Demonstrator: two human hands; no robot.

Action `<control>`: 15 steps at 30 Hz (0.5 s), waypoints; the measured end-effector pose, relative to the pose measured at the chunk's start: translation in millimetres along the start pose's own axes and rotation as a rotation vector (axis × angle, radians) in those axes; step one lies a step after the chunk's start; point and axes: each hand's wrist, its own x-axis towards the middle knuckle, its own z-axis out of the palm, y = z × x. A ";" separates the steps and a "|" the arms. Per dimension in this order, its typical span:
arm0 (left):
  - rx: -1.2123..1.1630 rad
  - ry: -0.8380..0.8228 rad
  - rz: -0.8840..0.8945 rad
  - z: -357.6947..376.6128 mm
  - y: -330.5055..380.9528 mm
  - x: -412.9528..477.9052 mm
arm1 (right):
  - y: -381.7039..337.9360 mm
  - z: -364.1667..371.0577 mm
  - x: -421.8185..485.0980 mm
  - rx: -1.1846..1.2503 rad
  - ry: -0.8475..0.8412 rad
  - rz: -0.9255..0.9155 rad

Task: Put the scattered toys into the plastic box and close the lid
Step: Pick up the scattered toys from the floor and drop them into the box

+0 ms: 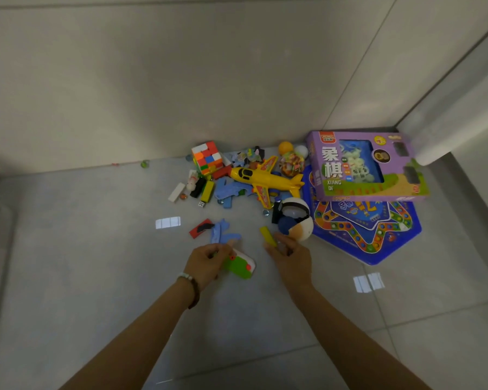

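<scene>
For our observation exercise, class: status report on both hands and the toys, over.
Left hand grips green-and-white toy. Right hand holds yellow block. Yellow plane and cube unpacked by wall. Over.

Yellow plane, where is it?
In the head view the yellow plane lies on the floor near the wall, mid-picture, between the colourful cube to the left and the purple box to the right.

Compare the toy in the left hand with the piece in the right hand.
The green and white toy in the left hand is bulky and rounded, with orange dots; the yellow block in the right hand is slim, flat and plain. The toy sticks out sideways from its hand; the block juts forward from its hand. Both are small and hand-held.
</scene>
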 end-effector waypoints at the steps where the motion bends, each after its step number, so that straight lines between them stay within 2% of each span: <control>1: -0.012 0.003 -0.012 -0.1 -0.8 -0.6 | 1.0 2.1 1.6 -0.075 0.009 -0.022; 4: -0.102 0.014 -0.060 -0.3 1.2 -1.9 | 0.2 7.0 6.5 -0.210 0.026 -0.058; 8: -0.191 -0.018 -0.109 2.7 7.3 -2.1 | -3.1 10.9 8.4 -0.225 0.041 -0.061; 11: -0.339 -0.031 -0.159 8.5 13.6 -2.3 | -11.8 10.3 -0.7 -0.037 0.043 -0.019; 13: -0.380 -0.046 -0.167 12.0 18.1 -3.1 | -19.4 10.0 -13.2 0.158 -0.028 0.006; 15: -0.457 -0.090 -0.163 17.5 19.4 -1.9 | -27.5 10.1 -29.1 0.228 -0.128 -0.030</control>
